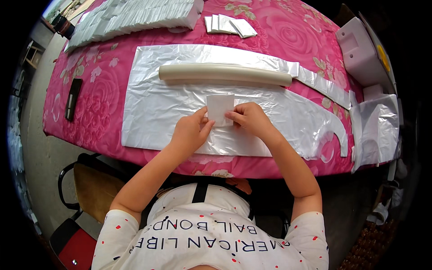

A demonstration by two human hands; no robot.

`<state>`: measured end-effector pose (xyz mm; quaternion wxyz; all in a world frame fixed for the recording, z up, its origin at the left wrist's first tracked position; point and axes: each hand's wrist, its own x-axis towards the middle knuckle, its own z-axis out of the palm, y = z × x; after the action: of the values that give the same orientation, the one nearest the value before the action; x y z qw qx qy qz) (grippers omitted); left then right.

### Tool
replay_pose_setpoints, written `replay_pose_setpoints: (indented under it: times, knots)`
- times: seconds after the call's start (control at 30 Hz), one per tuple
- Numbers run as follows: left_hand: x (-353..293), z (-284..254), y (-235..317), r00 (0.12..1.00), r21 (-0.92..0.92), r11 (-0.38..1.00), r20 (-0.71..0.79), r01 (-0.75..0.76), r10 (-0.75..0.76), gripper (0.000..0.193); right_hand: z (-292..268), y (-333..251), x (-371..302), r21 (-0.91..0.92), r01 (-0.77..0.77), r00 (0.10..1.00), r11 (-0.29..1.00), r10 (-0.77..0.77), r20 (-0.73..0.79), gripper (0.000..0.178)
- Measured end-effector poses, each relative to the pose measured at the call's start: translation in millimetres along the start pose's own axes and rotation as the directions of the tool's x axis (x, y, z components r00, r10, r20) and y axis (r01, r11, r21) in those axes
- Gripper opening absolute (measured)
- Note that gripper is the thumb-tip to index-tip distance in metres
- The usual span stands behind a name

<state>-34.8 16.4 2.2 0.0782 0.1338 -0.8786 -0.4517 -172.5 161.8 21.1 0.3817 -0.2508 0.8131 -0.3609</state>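
A small folded white plastic piece (219, 108) lies on a stack of clear plastic bags (157, 108) spread over the pink flowered tablecloth (96, 76). My left hand (191, 131) pinches its lower left edge. My right hand (249, 118) holds its right edge with fingers curled. Both hands press the piece against the bags. A long cream-coloured tube (225, 73) lies across the bags just beyond the piece.
Rows of folded white pieces (130, 15) fill the far left of the table, and a few more (230, 24) lie far centre. A black flat object (73, 98) lies at the left. A white machine (362, 54) and loose plastic (375, 128) are at the right. A chair (92, 184) stands below left.
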Motion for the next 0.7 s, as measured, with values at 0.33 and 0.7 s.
replay_pose_setpoints:
  times: [0.33, 0.7]
  knots:
    - [14, -13, 10, 0.968, -0.050, 0.968, 0.053, 0.246, -0.244, 0.072, -11, -11, 22, -0.068, -0.114, 0.986, 0.991, 0.121, 0.113, 0.035]
    - [15, 36, -9, 0.963, 0.487, 0.831, 0.096, -0.268, 0.253, 0.096, 0, -3, 23, -0.019, -0.102, 0.992, 0.995, 0.104, 0.065, 0.033]
